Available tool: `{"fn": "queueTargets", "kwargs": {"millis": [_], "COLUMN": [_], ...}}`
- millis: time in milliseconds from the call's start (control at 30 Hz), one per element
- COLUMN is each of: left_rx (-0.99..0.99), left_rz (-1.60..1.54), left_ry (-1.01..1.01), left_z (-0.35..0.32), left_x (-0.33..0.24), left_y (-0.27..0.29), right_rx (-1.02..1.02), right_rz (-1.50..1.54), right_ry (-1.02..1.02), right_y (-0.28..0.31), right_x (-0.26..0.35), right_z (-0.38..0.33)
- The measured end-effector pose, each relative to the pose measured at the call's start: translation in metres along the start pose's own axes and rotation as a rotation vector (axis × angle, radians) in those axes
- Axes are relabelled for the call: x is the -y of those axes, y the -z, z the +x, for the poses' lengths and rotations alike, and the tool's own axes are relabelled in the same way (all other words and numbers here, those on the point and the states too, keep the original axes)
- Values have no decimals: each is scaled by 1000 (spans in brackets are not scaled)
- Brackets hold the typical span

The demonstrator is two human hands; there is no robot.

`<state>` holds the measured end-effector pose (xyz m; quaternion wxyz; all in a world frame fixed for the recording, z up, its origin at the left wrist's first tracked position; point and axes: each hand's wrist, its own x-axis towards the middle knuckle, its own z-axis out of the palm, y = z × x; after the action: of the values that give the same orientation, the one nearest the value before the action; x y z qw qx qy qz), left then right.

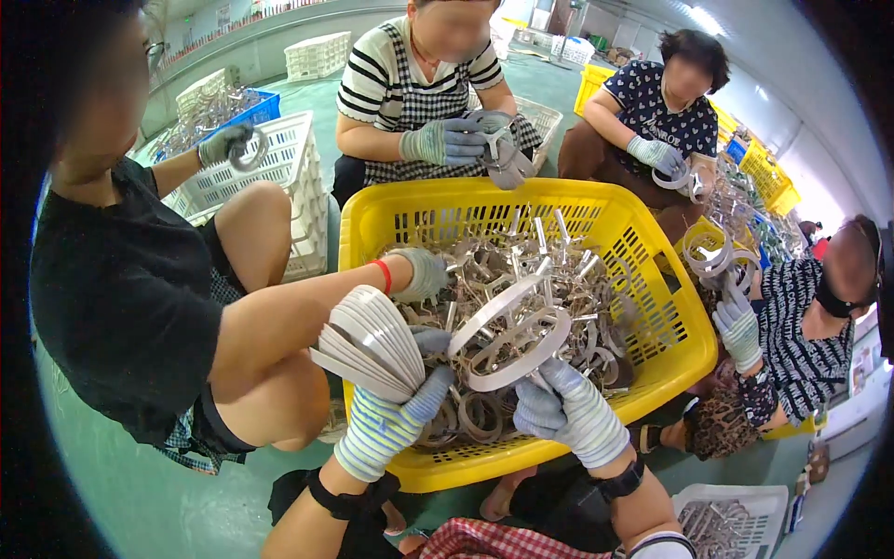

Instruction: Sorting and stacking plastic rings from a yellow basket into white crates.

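My left hand (391, 424), in a striped knit glove, is closed around a fanned stack of curved, shiny metal bands (371, 337). My right hand (579, 415), gloved alike, pinches a round metal ring (548, 359) near its short stem. Another pale curved band (494, 319) rises just beyond that ring; whether I hold it too is unclear. Both hands are above the near side of a yellow plastic basket (689, 340). Heaped inside are many metal rings with stems (484, 415), lying tangled at all angles.
A co-worker's gloved hand (419, 275) reaches into the basket from the left, close to my stack. Other co-workers sit around it handling rings (710, 250). White crates (298, 186) stand at left; a white crate of metal parts (773, 503) is at lower right.
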<state>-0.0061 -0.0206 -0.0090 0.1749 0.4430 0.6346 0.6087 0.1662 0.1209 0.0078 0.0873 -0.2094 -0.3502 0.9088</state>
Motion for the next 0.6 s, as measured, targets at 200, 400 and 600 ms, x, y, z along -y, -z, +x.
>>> {"fn": "queueTargets", "kwargs": {"millis": [200,400,600], "left_rx": [-172,-176,-144], "left_rz": [42,-171,-63], "left_ry": [-54,95,-55], "left_z": [2,-2,0], "left_x": [-4,-9,2], "left_y": [-5,-8,-15], "right_rx": [-22,-217,-301], "right_rz": [-151,-362,-530], "right_ry": [98,155,292], "right_y": [14,12,7], "right_x": [-6,-11,-12], "right_z": [3,6,8]}}
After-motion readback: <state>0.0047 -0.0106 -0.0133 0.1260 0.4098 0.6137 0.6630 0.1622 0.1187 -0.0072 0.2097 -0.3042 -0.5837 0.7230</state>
